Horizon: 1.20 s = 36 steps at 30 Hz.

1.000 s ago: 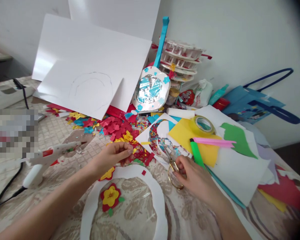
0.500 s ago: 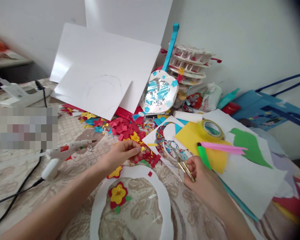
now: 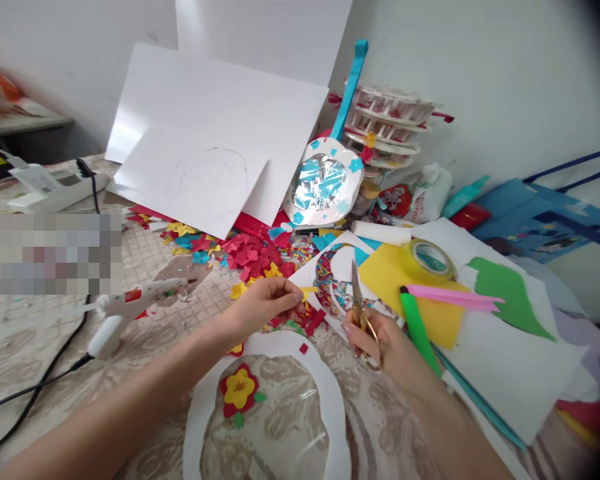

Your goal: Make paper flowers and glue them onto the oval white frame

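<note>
My left hand (image 3: 275,301) is closed in a pinch above the paper scraps, with a small yellow paper piece (image 3: 305,293) at its fingertips. Gold-handled scissors (image 3: 359,303) are in my right hand (image 3: 375,337), blades pointing up and away from me; they look nearly closed. Below and between my hands lies a white ring-shaped frame (image 3: 330,400) with clear film across its middle. A red and yellow flower (image 3: 239,391) with green leaves sits on the film at the left. A small red square (image 3: 304,349) rests on the ring's upper right.
Red cut-outs (image 3: 253,253) and other colourful scraps pile up beyond my left hand. A glue gun (image 3: 115,313) with a cord lies at left. Yellow sheet (image 3: 443,327), tape roll (image 3: 430,259) and green marker (image 3: 420,333) lie at right. White boards (image 3: 210,120) lean behind.
My left hand has moved right, nearer the scissors. My right hand has shifted left and turned the scissors so the blades point more upward. The view has shifted slightly.
</note>
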Motion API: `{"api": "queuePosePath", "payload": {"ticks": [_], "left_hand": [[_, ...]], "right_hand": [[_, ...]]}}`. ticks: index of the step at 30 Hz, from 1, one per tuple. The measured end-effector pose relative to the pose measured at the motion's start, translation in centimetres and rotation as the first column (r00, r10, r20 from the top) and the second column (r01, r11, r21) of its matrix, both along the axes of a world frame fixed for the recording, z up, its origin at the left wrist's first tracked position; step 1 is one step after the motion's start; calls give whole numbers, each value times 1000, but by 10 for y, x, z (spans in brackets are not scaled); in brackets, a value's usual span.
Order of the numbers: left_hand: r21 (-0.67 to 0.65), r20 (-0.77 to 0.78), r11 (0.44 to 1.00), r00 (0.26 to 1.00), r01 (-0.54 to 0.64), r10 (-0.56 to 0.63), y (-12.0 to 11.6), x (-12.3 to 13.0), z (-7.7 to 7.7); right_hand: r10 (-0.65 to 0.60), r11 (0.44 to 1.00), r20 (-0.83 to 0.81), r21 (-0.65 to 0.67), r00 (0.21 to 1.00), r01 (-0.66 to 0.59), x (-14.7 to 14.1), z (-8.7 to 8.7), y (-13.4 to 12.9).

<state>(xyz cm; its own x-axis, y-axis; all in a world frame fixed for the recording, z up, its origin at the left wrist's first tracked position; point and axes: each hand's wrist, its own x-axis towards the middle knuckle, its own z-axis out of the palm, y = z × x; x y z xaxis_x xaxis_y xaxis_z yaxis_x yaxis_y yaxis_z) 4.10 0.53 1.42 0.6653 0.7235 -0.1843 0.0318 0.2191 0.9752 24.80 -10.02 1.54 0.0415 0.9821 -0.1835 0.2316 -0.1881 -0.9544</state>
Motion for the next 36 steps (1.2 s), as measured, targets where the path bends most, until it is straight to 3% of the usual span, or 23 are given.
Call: {"api": "queuePosePath", "payload": {"ticks": [8,16,23,29,36], "left_hand": [[-60,-23,991,992,121,-123,-14,2,-4],[-46,-64,971,970,233,-236,-25,5,-5],[-17,-91,975,971,220,-220,-28,4,0],[62,-120,980,976,188,-180,-29,1,-6],[67,-105,981,979,181,-173,-30,0,-6]], "right_hand": [[-132,990,-234,14,963,140,-28,-11,1],[-56,998,-261,-6,964,56,-37,-7,1],[-58,998,-236,-26,970,54,-41,-6,-2],[-40,999,-216,-20,976,36,-40,-11,-4],[-44,999,-199,-36,979,37,-41,-11,-4]]}}
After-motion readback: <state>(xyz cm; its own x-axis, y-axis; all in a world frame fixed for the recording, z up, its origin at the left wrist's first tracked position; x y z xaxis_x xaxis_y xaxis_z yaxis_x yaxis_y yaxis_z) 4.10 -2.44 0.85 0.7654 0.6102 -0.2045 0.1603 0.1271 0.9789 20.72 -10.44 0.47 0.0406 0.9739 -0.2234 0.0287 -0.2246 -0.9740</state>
